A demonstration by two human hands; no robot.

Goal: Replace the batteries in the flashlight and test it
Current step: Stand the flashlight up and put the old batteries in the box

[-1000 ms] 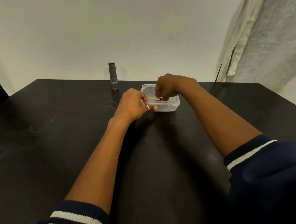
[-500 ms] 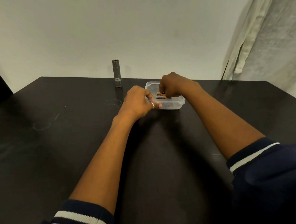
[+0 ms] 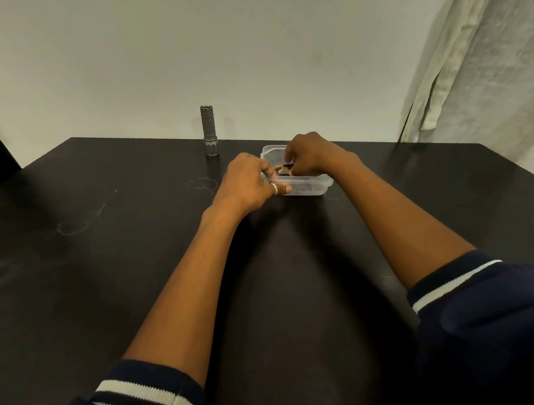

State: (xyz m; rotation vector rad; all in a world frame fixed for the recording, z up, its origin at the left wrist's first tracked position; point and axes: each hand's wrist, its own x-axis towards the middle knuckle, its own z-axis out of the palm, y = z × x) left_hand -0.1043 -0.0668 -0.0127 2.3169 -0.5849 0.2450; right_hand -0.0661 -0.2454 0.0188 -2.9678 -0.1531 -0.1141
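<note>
Flashlight (image 3: 209, 131) upright near container (image 3: 316, 190); curtain (image 3: 470, 83) far right.

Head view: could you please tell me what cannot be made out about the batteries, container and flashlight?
- Batteries: head view; their count, and whether any is pinched, are hidden by the right hand.
- Container: head view; its near-left corner is covered by the left hand holding it.
- Flashlight: head view; too small to show whether its top is open.

right hand (image 3: 311, 156) shifted back — batteries (image 3: 284, 169) more exposed
</note>
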